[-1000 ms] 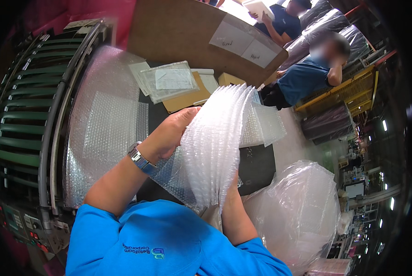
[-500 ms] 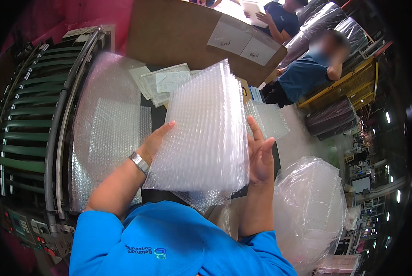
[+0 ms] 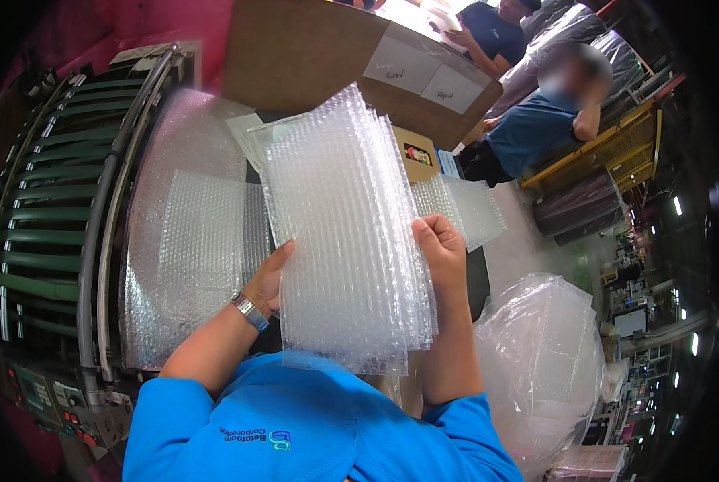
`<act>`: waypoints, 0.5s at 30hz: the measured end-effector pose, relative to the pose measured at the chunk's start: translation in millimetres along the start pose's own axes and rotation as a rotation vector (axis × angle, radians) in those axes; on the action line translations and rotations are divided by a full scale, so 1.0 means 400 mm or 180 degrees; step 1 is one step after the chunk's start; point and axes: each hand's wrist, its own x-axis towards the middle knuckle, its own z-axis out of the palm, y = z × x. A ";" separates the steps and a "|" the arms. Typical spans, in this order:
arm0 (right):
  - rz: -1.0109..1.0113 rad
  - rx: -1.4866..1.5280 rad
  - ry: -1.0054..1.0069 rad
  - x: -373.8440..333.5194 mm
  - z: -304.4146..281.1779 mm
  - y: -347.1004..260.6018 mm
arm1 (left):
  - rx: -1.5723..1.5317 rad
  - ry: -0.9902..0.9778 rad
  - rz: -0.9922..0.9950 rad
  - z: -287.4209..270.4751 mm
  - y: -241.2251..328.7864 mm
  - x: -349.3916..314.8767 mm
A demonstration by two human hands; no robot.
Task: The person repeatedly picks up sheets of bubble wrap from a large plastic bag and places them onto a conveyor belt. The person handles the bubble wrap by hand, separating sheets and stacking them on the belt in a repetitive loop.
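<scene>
A stack of clear bubble wrap sheets (image 3: 339, 233), possibly pouches, is held up in front of my chest, its layers slightly fanned along the right side. My left hand (image 3: 273, 277) grips its left edge, thumb on the front face and the other fingers hidden behind. On the right edge my right hand (image 3: 440, 245) pinches the layers between thumb and curled fingers. Behind the stack, to the right, lie more bubble wrap pieces (image 3: 464, 209). At the left a larger pile of bubble wrap (image 3: 195, 233) rests beside the dark table surface.
A machine with green rollers (image 3: 50, 217) stands at far left, above a control panel (image 3: 54, 402). Ahead rises a brown board (image 3: 303, 56) with paper labels. A cardboard box (image 3: 414, 157) sits behind the stack. Right are a large plastic bag (image 3: 540, 361) and a person in blue (image 3: 528, 124).
My right hand was open with fingers spread beside the stack; now it has closed on the right edge. The stack has shifted left, turned more upright, and its lower edge hangs lower.
</scene>
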 end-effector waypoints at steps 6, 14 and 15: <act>-0.0376 0.1298 0.1329 0.076 -0.010 0.011 | -0.0482 -0.0091 0.0123 -0.001 -0.021 -0.018; -0.0091 0.0128 -0.0043 0.108 0.013 -0.055 | -0.0602 0.0147 0.0255 -0.027 -0.024 -0.028; 0.0039 -0.0084 -0.0179 0.111 0.022 -0.067 | -0.0645 -0.0005 0.0232 -0.016 -0.024 -0.032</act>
